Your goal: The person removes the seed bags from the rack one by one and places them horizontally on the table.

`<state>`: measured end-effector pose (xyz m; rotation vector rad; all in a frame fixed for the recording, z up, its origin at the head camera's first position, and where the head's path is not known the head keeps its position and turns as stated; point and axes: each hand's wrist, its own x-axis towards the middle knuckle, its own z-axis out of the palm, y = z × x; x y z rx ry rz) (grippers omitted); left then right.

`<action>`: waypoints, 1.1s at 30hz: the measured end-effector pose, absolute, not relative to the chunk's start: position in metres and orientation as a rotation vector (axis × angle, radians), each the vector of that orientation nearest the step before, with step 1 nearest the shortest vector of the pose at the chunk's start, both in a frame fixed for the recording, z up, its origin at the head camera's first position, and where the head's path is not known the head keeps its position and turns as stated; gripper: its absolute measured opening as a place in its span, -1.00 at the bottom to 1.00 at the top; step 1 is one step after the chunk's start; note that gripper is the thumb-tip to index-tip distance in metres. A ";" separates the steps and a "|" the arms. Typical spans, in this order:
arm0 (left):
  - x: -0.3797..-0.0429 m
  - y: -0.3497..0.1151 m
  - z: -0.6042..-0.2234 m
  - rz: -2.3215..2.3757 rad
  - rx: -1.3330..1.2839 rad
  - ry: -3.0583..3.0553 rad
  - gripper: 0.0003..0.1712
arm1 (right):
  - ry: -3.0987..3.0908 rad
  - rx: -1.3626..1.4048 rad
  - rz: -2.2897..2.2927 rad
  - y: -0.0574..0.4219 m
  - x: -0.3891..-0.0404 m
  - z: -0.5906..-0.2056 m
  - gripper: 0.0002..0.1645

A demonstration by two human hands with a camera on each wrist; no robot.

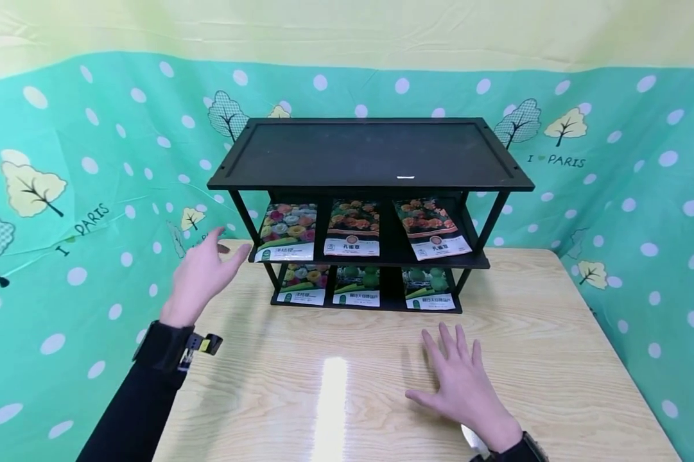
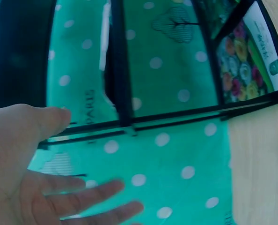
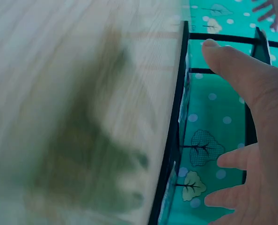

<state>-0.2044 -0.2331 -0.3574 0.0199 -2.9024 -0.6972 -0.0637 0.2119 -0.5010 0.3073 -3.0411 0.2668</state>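
A black tiered rack (image 1: 370,154) stands on the table, with seed packets on its two lower shelves. On the middle shelf lie a packet of mixed pastel flowers (image 1: 289,231), an orange-flower packet (image 1: 352,228) and a second orange-flower packet (image 1: 433,228), turned at an angle. Below are another mixed-flower packet (image 1: 303,283) and two green-vegetable packets, one central (image 1: 356,285), one right (image 1: 429,288). My left hand (image 1: 205,273) is beside the middle shelf's left end, fingers apart and holding nothing. Fingers spread, my empty right hand (image 1: 462,382) hovers over the table before the rack.
The wooden table (image 1: 555,359) extends around the rack. A teal dotted curtain (image 1: 63,256) hangs behind and along both sides. A small white scrap (image 1: 406,177) lies on the rack's top panel, and a white object (image 1: 474,439) shows partly beside my right wrist.
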 end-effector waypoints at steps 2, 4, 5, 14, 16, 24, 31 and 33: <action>-0.214 -0.232 -0.360 -0.714 -0.006 -2.927 -0.03 | -3.029 0.321 0.240 0.217 -0.066 -0.496 0.37; -0.223 -0.232 -0.364 -0.728 -0.022 -2.944 -0.13 | -3.032 0.316 0.228 0.220 -0.067 -0.492 0.36; -0.226 -0.231 -0.367 -0.734 -0.020 -2.954 -0.17 | -3.035 0.313 0.222 0.221 -0.067 -0.490 0.37; -0.248 -0.226 -0.380 -0.836 -0.033 -2.962 -0.44 | -3.056 0.306 0.178 0.223 -0.070 -0.482 0.36; -0.250 -0.224 -0.381 -0.811 -0.065 -2.932 -0.47 | -3.057 0.319 0.168 0.224 -0.071 -0.480 0.35; -0.255 -0.221 -0.382 -0.781 -0.160 -2.875 -0.57 | -3.018 0.434 0.088 0.224 -0.074 -0.471 0.31; -0.260 -0.220 -0.387 -0.824 -0.167 -2.887 -0.55 | -2.993 0.482 0.017 0.230 -0.077 -0.455 0.35; -0.259 -0.220 -0.389 -0.809 -0.169 -2.869 -0.54 | -2.990 0.496 0.009 0.232 -0.078 -0.449 0.37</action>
